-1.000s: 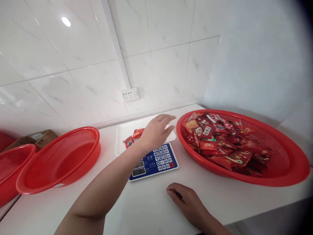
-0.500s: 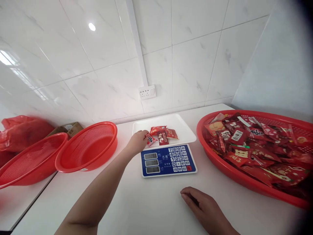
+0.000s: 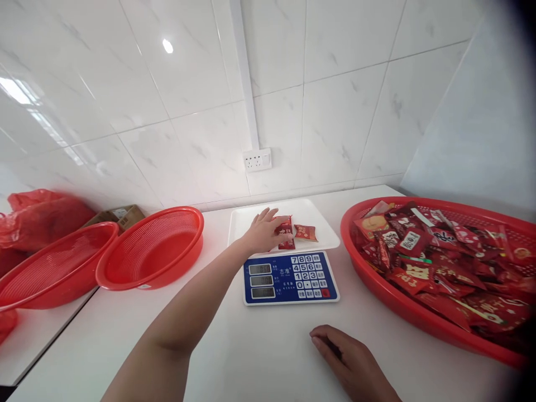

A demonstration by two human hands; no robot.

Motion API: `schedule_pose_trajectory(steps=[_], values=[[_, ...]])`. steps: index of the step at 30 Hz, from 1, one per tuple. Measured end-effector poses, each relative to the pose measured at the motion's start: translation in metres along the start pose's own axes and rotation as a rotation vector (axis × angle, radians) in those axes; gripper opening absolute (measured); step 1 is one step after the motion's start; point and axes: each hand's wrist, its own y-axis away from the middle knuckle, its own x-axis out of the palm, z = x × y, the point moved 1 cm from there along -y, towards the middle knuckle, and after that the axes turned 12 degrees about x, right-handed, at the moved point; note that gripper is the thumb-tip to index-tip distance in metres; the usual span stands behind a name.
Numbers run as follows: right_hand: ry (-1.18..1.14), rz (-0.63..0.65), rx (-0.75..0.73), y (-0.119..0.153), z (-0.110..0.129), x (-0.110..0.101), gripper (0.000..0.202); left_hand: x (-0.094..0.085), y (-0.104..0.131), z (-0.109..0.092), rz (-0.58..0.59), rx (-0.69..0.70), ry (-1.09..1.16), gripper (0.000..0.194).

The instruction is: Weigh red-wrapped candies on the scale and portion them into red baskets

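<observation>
My left hand (image 3: 264, 232) reaches over the white tray (image 3: 324, 223) of a blue-and-white weighing scale (image 3: 283, 292). Its fingers are spread over a few small red snack packets (image 3: 287, 240), which they partly cover. Just right of the fingertips, a brownish-red packet (image 3: 306, 233) lies flat on the tray. In front of the scale, my right hand (image 3: 350, 357) rests on the table, its fingers curled towards the thumb with nothing visible in them. On the right, a big red basket (image 3: 368, 290) holds a heap of red snack packets (image 3: 435, 257).
Two red perforated baskets (image 3: 157, 245) (image 3: 62, 251) stand on the left. Behind them are a red plastic bag (image 3: 48, 215) and a cardboard box (image 3: 130, 218). A socket (image 3: 257, 160) sits on the tiled wall behind the white table (image 3: 238, 346).
My left hand has moved right across the tray, and its fingers have gone from bunched at the packets' left edge to spread over them. My right hand stays in place.
</observation>
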Motion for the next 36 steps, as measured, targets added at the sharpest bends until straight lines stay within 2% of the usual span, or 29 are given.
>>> schedule_pose_trajectory(steps=[3,7,11,15,18,22,24,27,32,36], values=[[-0.011,-0.012,-0.002,0.001,-0.002,0.001,0.026,0.005,-0.004,0.003,0.077,0.024,-0.023,0.055],[0.013,0.027,-0.01,0.0,-0.005,0.001,0.026,0.002,0.007,0.011,0.073,-0.003,-0.041,0.051],[0.034,0.051,-0.018,-0.001,-0.004,0.0,0.027,-0.009,0.026,0.023,0.052,-0.05,-0.017,0.057],[0.033,0.014,-0.012,0.0,-0.003,-0.002,0.027,-0.031,0.051,0.045,-0.033,-0.119,-0.022,0.064],[0.072,0.037,-0.02,0.0,-0.003,-0.004,0.027,-0.054,0.082,0.066,-0.076,-0.283,-0.124,0.061],[0.136,0.041,-0.03,-0.001,-0.005,-0.006,0.026,-0.074,0.131,0.087,-0.014,-0.674,-0.156,0.066],[0.155,0.031,-0.029,-0.001,-0.004,-0.007,0.026,-0.075,0.149,0.09,0.021,-0.808,-0.114,0.068],[0.172,0.04,-0.032,-0.001,-0.003,-0.006,0.026,-0.063,0.159,0.087,0.028,-0.828,-0.086,0.068],[0.187,0.039,-0.037,0.0,-0.004,-0.006,0.026,-0.04,0.146,0.078,0.0,-0.746,-0.111,0.065],[0.179,0.031,-0.028,0.001,-0.005,-0.006,0.026,-0.035,0.134,0.071,-0.009,-0.721,-0.128,0.061]])
